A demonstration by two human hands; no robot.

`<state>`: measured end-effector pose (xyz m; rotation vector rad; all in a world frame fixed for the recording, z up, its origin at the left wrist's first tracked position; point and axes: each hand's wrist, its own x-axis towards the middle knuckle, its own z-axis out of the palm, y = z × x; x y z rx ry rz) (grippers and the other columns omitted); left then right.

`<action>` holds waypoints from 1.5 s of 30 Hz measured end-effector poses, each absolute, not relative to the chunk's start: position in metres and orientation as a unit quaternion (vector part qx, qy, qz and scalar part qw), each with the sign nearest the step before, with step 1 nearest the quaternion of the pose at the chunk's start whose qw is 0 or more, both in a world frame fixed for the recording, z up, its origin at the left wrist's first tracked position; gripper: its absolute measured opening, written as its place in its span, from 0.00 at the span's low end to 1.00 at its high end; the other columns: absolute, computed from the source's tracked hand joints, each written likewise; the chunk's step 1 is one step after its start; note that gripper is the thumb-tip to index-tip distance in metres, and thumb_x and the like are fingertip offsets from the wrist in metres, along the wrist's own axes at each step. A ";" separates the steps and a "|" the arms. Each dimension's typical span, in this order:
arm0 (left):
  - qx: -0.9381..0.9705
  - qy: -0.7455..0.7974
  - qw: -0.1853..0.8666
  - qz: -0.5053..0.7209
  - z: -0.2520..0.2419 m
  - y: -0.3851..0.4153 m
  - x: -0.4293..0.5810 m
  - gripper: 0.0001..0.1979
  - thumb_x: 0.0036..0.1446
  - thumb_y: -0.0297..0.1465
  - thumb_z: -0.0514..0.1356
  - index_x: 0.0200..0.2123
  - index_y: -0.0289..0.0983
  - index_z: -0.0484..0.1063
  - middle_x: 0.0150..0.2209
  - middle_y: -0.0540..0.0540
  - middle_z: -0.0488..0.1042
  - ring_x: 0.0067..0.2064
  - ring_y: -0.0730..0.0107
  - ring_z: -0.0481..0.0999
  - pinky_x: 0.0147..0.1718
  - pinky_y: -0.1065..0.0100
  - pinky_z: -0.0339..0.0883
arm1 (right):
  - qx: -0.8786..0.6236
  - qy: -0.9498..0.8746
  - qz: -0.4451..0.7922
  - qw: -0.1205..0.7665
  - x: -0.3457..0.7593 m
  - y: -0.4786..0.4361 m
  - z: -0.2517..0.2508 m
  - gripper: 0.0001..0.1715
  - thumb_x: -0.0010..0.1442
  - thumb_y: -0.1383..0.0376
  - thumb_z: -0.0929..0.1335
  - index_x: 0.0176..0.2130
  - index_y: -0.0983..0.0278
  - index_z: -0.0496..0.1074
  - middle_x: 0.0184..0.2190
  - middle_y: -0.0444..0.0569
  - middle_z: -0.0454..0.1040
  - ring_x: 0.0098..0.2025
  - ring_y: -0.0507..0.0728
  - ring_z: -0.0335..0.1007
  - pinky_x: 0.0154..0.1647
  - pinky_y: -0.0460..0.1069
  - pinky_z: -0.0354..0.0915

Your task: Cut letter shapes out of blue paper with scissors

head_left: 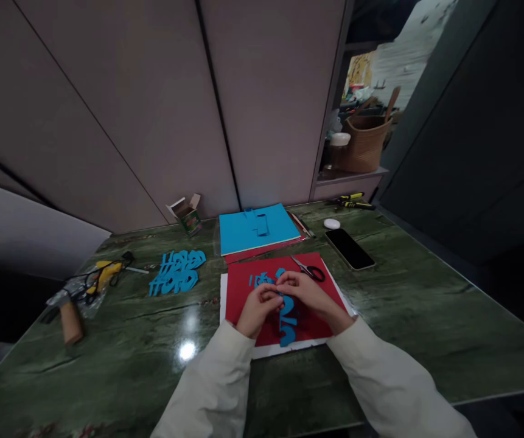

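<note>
My left hand (258,309) and my right hand (300,291) meet over a red paper sheet (316,286), and their fingers pinch a cut blue paper piece (288,321) that hangs down between them. Part of that piece is hidden by my fingers. Small blue paper bits (257,280) lie on the red sheet left of my hands. Black-handled scissors (310,269) rest on the sheet just beyond my right hand. A white sheet (262,351) lies under the red one.
A stack of blue paper (257,228) and cut blue lettering (177,274) lie on the green marble table (380,310). Further off are a phone (349,248), a yellow glue gun (104,275), a small open box (187,214) and yellow-black tools (353,201).
</note>
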<state>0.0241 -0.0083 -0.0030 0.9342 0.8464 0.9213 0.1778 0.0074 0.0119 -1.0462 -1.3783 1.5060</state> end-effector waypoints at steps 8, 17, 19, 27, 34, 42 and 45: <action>0.464 0.365 0.679 0.436 -0.003 -0.007 0.021 0.19 0.44 0.29 0.62 0.42 0.36 0.65 0.24 0.50 0.69 0.27 0.73 0.71 0.25 0.73 0.60 | -0.419 -0.548 0.569 0.448 0.179 0.007 0.014 0.11 0.50 0.60 0.67 0.34 0.63 0.68 0.30 0.44 0.69 0.31 0.52 0.65 0.31 0.46 0.60; 0.488 0.396 0.657 0.417 -0.001 -0.007 0.022 0.16 0.44 0.33 0.62 0.37 0.35 0.68 0.21 0.52 0.67 0.23 0.74 0.69 0.24 0.72 0.60 | -0.395 -0.550 0.603 0.421 0.176 0.005 0.010 0.15 0.50 0.60 0.67 0.38 0.64 0.66 0.29 0.45 0.69 0.30 0.52 0.66 0.30 0.46 0.61; 0.497 0.408 0.640 0.422 -0.001 -0.006 0.022 0.15 0.43 0.34 0.62 0.35 0.34 0.69 0.21 0.51 0.67 0.22 0.75 0.68 0.24 0.72 0.60 | -0.399 -0.550 0.605 0.415 0.175 0.004 0.009 0.16 0.50 0.59 0.68 0.38 0.63 0.66 0.30 0.45 0.70 0.31 0.52 0.66 0.30 0.46 0.61; 0.494 0.454 0.578 0.464 -0.003 -0.004 0.021 0.12 0.41 0.36 0.63 0.25 0.33 0.70 0.18 0.52 0.67 0.22 0.77 0.65 0.22 0.74 0.57 | -0.428 -0.538 0.598 0.412 0.174 0.002 0.017 0.14 0.51 0.56 0.66 0.34 0.63 0.68 0.31 0.45 0.68 0.30 0.51 0.64 0.29 0.45 0.60; 0.429 0.477 0.580 0.502 -0.002 -0.003 0.019 0.11 0.40 0.36 0.64 0.24 0.33 0.72 0.19 0.51 0.69 0.22 0.77 0.64 0.23 0.73 0.56 | -0.430 -0.559 0.586 0.399 0.175 0.001 0.023 0.13 0.53 0.56 0.64 0.28 0.65 0.67 0.22 0.41 0.64 0.23 0.49 0.60 0.24 0.44 0.56; 0.389 0.475 0.619 0.490 0.000 -0.004 0.021 0.12 0.38 0.35 0.65 0.24 0.32 0.72 0.19 0.51 0.69 0.21 0.78 0.63 0.21 0.74 0.55 | -0.455 -0.574 0.535 0.422 0.179 0.006 0.014 0.13 0.50 0.57 0.67 0.29 0.66 0.71 0.25 0.45 0.69 0.27 0.52 0.63 0.29 0.46 0.59; 0.376 0.473 0.636 0.479 -0.001 -0.004 0.021 0.12 0.37 0.36 0.65 0.24 0.33 0.71 0.19 0.51 0.68 0.21 0.78 0.64 0.21 0.74 0.55 | -0.461 -0.569 0.533 0.425 0.179 0.006 0.013 0.13 0.49 0.57 0.67 0.27 0.66 0.71 0.24 0.45 0.69 0.27 0.52 0.63 0.30 0.47 0.59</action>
